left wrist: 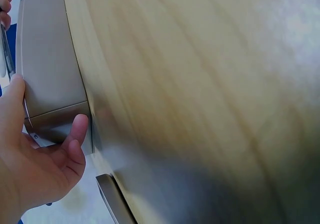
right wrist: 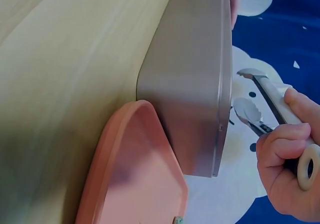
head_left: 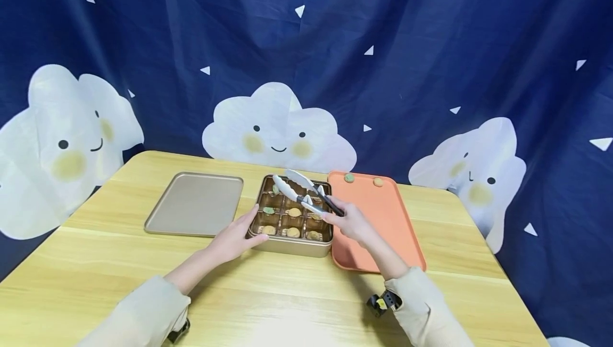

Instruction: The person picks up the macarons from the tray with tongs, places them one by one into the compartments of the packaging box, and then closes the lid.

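Note:
A metal tin (head_left: 289,247) with a divided brown insert stands mid-table, small cookies (head_left: 293,232) lying in several compartments. At its near left corner my left hand (head_left: 232,240) holds the tin, thumb on the front wall and fingers along the left side. My right hand (head_left: 353,223) grips a pair of tongs (head_left: 286,188) by the handles, over the tin's right side. The tips of the tongs (right wrist: 248,110) are spread above the tin, and I see nothing between them. Parts of the back compartments are hidden by the tongs.
Right of the tin lies an orange tray (head_left: 378,224) with a green cookie (head_left: 349,178) and a yellow cookie (head_left: 378,182) at its far end. A flat metal lid (head_left: 196,203) rests to the left. Behind the table hangs a blue curtain (head_left: 335,70).

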The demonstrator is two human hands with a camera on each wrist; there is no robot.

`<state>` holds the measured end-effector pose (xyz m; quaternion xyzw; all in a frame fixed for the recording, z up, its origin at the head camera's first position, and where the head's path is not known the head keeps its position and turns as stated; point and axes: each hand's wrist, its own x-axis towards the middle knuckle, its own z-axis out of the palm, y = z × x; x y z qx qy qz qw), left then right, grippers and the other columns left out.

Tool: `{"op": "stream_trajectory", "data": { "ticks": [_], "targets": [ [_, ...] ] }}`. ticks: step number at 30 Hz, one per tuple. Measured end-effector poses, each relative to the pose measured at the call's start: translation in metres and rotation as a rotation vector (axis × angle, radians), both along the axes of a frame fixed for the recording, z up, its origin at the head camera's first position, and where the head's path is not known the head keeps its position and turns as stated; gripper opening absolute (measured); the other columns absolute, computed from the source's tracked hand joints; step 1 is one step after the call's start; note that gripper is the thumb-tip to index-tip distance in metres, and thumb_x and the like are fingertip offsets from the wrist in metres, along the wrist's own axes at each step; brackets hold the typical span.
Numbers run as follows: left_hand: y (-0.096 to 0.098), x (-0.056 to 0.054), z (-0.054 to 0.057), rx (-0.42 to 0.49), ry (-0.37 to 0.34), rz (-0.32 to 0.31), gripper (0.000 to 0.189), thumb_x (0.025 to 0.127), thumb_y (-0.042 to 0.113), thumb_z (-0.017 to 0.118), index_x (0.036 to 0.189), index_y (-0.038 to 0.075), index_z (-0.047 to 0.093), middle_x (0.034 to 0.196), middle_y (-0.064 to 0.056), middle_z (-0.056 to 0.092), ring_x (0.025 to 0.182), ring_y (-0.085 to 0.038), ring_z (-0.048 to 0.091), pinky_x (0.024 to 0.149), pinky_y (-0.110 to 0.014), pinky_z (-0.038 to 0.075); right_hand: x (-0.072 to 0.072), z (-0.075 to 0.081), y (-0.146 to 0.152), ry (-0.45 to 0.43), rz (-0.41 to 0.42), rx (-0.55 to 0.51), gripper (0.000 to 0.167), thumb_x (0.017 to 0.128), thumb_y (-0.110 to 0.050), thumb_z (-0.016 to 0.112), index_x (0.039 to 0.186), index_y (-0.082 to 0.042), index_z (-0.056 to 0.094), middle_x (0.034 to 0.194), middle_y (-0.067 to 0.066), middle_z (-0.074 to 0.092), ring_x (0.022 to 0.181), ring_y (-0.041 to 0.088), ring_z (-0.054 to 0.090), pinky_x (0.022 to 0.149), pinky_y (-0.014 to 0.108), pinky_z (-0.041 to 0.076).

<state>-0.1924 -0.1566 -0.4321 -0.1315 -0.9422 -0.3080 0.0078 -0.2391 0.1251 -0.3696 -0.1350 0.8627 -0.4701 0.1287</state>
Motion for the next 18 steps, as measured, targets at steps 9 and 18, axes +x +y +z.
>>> {"op": "stream_trajectory", "data": {
  "ticks": [9,18],
  "targets": [
    [0.000,-0.002,-0.002,-0.003,-0.001,-0.001,0.089,0.085,0.057,0.050,0.145,0.000,0.016,0.144,-0.024,0.028,0.128,-0.043,0.031,0.103,-0.056,0.028,-0.012,0.004,0.033,0.009,-0.081,-0.057,0.056,0.090,-0.023,0.058,0.141,-0.016,0.037,0.068,0.005,0.046,0.042,0.007,0.030,0.038,0.018,0.029],
    [0.000,-0.002,-0.003,-0.009,-0.010,0.004,0.089,0.086,0.057,0.049,0.145,0.001,0.015,0.144,-0.025,0.028,0.128,-0.044,0.031,0.102,-0.057,0.028,-0.030,-0.007,0.079,0.016,-0.224,-0.021,0.050,0.091,-0.018,0.055,0.138,-0.007,0.040,0.070,0.000,0.048,0.040,0.006,0.032,0.038,0.019,0.030]
  ]
}}
